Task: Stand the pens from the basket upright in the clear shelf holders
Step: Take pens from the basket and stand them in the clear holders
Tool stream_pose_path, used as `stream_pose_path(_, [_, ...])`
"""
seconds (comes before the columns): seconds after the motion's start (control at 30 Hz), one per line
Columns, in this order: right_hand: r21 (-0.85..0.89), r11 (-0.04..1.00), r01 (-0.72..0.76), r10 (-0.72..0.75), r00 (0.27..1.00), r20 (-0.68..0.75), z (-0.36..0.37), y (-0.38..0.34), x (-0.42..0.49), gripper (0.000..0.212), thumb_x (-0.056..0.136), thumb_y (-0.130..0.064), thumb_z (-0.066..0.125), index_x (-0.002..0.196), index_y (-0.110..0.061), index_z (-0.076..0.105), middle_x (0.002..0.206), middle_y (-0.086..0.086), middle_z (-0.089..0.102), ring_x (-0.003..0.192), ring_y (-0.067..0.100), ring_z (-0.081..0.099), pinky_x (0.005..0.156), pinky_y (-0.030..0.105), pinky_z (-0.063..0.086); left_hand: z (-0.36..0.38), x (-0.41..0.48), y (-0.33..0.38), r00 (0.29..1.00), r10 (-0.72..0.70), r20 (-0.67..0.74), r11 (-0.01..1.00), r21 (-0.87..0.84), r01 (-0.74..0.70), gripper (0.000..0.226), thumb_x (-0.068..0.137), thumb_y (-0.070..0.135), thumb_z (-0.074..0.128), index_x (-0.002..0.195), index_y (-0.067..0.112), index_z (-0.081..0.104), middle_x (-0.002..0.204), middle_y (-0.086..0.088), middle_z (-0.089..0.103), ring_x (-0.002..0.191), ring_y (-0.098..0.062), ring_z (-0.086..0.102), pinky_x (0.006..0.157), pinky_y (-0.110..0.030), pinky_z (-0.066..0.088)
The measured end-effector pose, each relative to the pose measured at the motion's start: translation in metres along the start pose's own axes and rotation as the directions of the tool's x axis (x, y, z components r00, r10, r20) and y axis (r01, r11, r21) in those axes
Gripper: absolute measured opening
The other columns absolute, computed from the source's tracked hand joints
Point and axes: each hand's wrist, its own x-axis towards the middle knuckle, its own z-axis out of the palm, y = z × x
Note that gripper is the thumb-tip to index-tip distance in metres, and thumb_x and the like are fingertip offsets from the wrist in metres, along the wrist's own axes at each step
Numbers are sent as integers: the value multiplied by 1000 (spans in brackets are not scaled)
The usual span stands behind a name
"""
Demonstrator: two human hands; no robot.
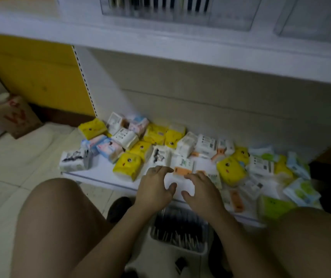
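A white basket (196, 252) full of dark pens (177, 229) stands on the floor between my knees. Both hands hover above it, side by side, over the front edge of the bottom shelf. My left hand (155, 186) and my right hand (200, 187) have their fingers spread and loosely bent, and hold nothing. At the top of the view a clear shelf holder (176, 15) stands on the upper shelf with several dark and white pens upright in it; it is blurred. A second clear holder (313, 19) sits to its right.
The bottom shelf (100, 180) is crowded with several small tissue packs (127, 165) in yellow, white, blue and green. The white upper shelf edge (180, 55) juts out overhead. A brown paper bag (14, 115) stands on the tiled floor at left. My bare knees flank the basket.
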Motion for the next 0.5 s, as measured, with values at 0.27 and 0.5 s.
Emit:
stream_pose_path(0.27, [27, 971, -236, 209, 902, 376, 87, 55, -14, 16, 80, -29, 59, 95, -23, 58, 92, -2, 61, 85, 20, 60, 68, 33, 51, 84, -4, -39, 898, -233, 373, 971, 37, 237, 38, 88, 28, 60, 122, 10, 59, 124, -12, 61, 114, -30, 57, 93, -37, 49])
stream_pose_path(0.5, [-48, 896, -442, 388, 724, 571, 126, 100, -29, 36, 90, -27, 64, 118, -5, 59, 120, 11, 60, 107, 25, 58, 86, 28, 49, 143, 0, -59, 703, -412, 580, 840, -56, 539, 17, 89, 19, 59, 79, 6, 59, 78, -8, 60, 79, -21, 54, 66, -26, 40])
